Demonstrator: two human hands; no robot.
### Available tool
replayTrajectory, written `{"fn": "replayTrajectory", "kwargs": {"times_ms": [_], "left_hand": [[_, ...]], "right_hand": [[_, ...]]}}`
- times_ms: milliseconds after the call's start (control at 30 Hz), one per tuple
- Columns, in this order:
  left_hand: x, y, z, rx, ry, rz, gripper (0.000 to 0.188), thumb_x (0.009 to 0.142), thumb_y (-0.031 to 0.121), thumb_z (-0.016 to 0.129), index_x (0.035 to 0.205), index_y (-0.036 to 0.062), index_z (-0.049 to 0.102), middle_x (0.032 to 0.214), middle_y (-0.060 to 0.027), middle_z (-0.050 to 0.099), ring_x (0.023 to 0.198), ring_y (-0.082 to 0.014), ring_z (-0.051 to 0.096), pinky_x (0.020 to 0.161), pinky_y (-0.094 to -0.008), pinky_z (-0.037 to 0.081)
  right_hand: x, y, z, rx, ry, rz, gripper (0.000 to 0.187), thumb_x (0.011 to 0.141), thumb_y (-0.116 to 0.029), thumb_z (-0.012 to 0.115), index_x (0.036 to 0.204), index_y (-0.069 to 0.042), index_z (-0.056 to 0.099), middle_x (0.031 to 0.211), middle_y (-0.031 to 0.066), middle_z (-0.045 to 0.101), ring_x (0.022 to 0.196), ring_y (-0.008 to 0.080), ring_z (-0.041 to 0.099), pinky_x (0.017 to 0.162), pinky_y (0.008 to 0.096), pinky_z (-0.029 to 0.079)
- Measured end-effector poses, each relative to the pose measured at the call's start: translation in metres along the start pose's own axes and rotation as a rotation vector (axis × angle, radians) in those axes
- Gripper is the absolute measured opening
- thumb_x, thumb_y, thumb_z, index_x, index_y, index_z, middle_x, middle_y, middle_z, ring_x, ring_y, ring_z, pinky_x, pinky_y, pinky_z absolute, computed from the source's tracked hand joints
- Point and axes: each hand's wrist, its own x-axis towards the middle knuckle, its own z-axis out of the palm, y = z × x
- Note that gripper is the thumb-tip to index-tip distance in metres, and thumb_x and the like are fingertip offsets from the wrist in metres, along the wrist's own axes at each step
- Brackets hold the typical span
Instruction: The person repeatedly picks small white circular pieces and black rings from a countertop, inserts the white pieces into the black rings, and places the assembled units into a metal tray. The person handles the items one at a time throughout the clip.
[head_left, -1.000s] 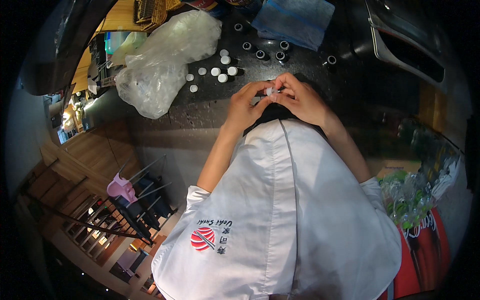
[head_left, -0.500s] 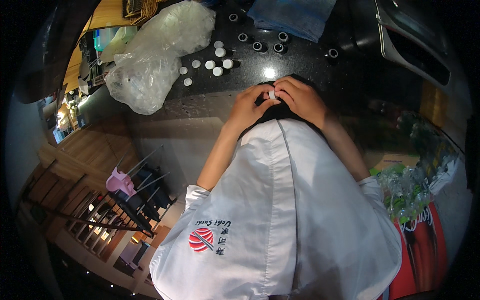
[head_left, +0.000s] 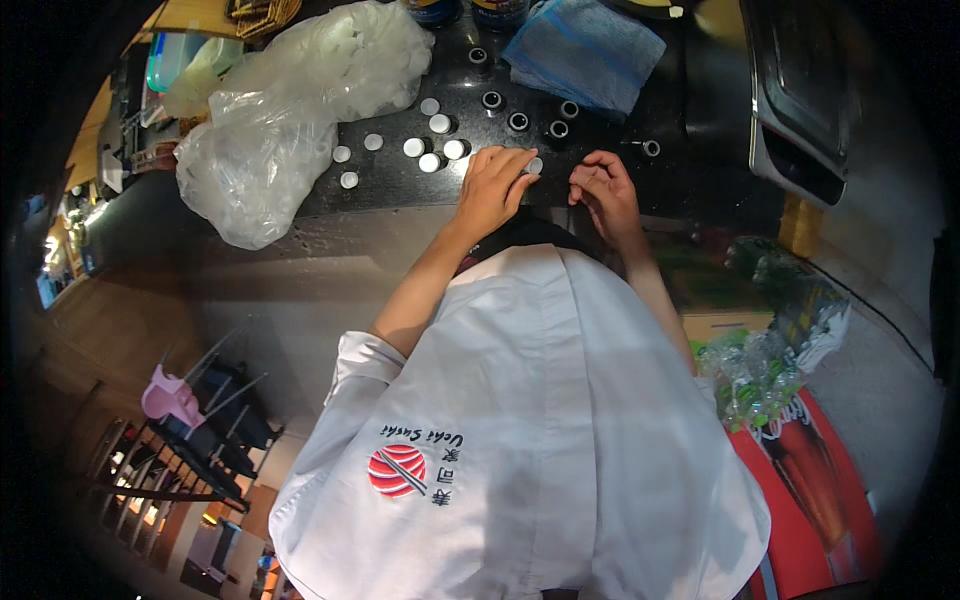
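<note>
My left hand [head_left: 490,195] reaches over the dark counter, its fingers and thumb closed on a small white-capped bottle [head_left: 534,166]. The hand hides part of that bottle. To its right, my right hand [head_left: 608,195] is lifted off the bottle. Its fingers are loosely curled and apart, with nothing visible in them. Beside my left hand stand several capped bottles [head_left: 455,149]. Beyond both hands are several small bottles with dark round tops [head_left: 518,121], seemingly uncapped, and another such bottle [head_left: 651,148] lies or stands to the right. Loose white caps [head_left: 373,142] lie farther left.
A large clear plastic bag [head_left: 270,150] rests at the counter's left. A folded blue cloth [head_left: 585,58] and dark jars [head_left: 498,12] are at the back. On the right sits a dark appliance [head_left: 800,110]; below it are a bag of clear bottles [head_left: 750,370] and a red box [head_left: 810,480].
Both hands have moved from close to my body out over the counter. My right hand has let go of the white-capped bottle and drawn away to the right; my left hand keeps hold.
</note>
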Motion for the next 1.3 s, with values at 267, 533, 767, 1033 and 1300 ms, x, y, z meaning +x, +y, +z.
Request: {"fn": "replayTrajectory", "kwargs": {"times_ms": [267, 533, 767, 1033, 1300], "left_hand": [[0.0, -0.009, 0.0, -0.025, 0.036, 0.045, 0.045, 0.089, 0.018, 0.072, 0.13, 0.0048, 0.062, 0.122, -0.0097, 0.06, 0.112, -0.0311, 0.055, 0.097, -0.0426, 0.044], [-0.001, -0.017, -0.007, -0.207, 0.003, 0.028, 0.043, 0.091, 0.019, 0.07, 0.13, 0.0039, 0.061, 0.123, -0.0118, 0.059, 0.114, -0.0325, 0.053, 0.098, -0.0423, 0.045], [-0.003, -0.021, -0.008, -0.276, 0.019, 0.026, 0.044, 0.092, 0.016, 0.068, 0.133, 0.0042, 0.059, 0.123, -0.0123, 0.058, 0.115, -0.0328, 0.053, 0.099, -0.0433, 0.046], [-0.007, -0.023, -0.02, -0.524, 0.018, 0.002, 0.034, 0.092, 0.011, 0.067, 0.126, 0.0049, 0.064, 0.118, -0.0128, 0.061, 0.11, -0.0302, 0.058, 0.095, -0.0399, 0.049], [0.028, 0.013, -0.066, -0.632, 0.075, 0.142, 0.033, 0.088, 0.005, 0.071, 0.12, 0.005, 0.065, 0.112, -0.0146, 0.064, 0.103, -0.0312, 0.064, 0.089, -0.0383, 0.052]], "right_hand": [[0.015, 0.003, -0.006, 0.269, 0.081, 0.062, 0.022, 0.104, -0.017, 0.048, 0.115, -0.001, 0.059, 0.103, 0.0151, 0.066, 0.084, 0.0214, 0.065, 0.075, 0.0357, 0.055], [0.024, 0.002, 0.02, 0.023, 0.259, 0.104, 0.02, 0.102, -0.018, 0.06, 0.115, -0.003, 0.058, 0.089, 0.0059, 0.063, 0.066, 0.0133, 0.059, 0.058, 0.0287, 0.048], [0.038, 0.016, 0.049, -0.928, 0.474, -0.076, 0.054, 0.085, -0.024, 0.083, 0.123, 0.0, 0.054, 0.074, -0.0037, 0.055, 0.064, 0.0048, 0.048, 0.058, 0.0231, 0.042], [0.043, 0.012, 0.061, -1.129, 0.563, -0.146, 0.04, 0.085, -0.031, 0.083, 0.106, -0.001, 0.066, 0.069, -0.0061, 0.052, 0.065, 0.0046, 0.047, 0.062, 0.0219, 0.042], [0.022, -0.02, 0.09, -1.062, 0.554, -0.332, 0.032, 0.083, -0.021, 0.084, 0.105, -0.004, 0.069, 0.07, -0.0079, 0.053, 0.064, 0.0002, 0.045, 0.057, 0.0171, 0.038]]}}
